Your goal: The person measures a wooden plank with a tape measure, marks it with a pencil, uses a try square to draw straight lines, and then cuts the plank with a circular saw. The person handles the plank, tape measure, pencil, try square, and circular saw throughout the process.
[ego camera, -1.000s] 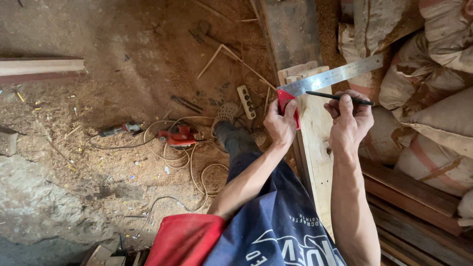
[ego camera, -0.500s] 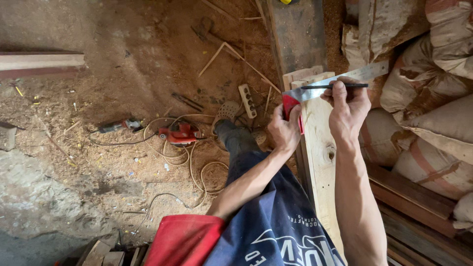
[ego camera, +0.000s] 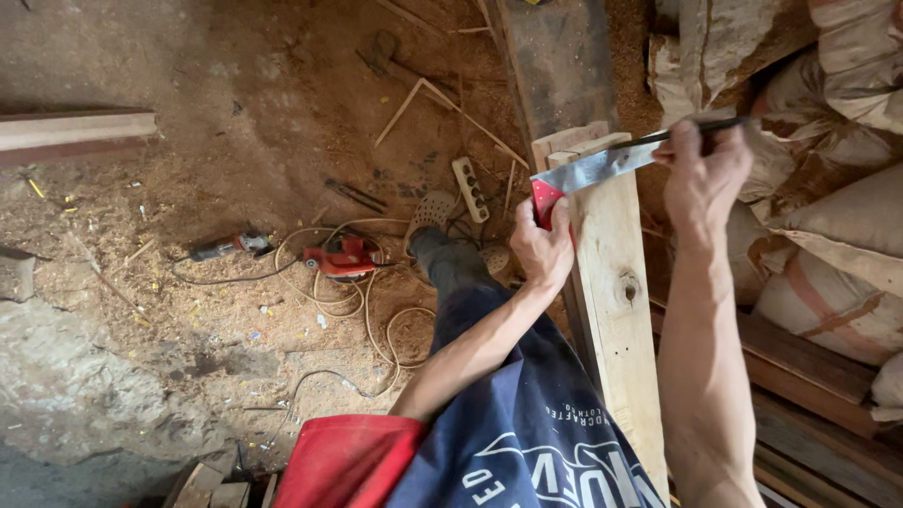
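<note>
Right hand (ego camera: pixel 701 174) has slid further right along the metal square blade (ego camera: pixel 594 167), pencil (ego camera: pixel 691 129) pinched at the blade's outer edge, past the pale wood plank (ego camera: pixel 611 301). Left hand (ego camera: pixel 541 246) clamps the square's red stock (ego camera: pixel 544 199) against the plank's left edge. Square looks stiff, thin and slippery, so best held by the stock; plank looks rigid and fairly heavy.

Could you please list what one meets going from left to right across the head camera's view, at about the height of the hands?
Dark corded tool on the sawdust floor → red power tool with pale cable → white power strip → left hand gripping the red-handled metal square → pale wooden plank → right hand holding a dark pencil → stacked sacks.
</note>
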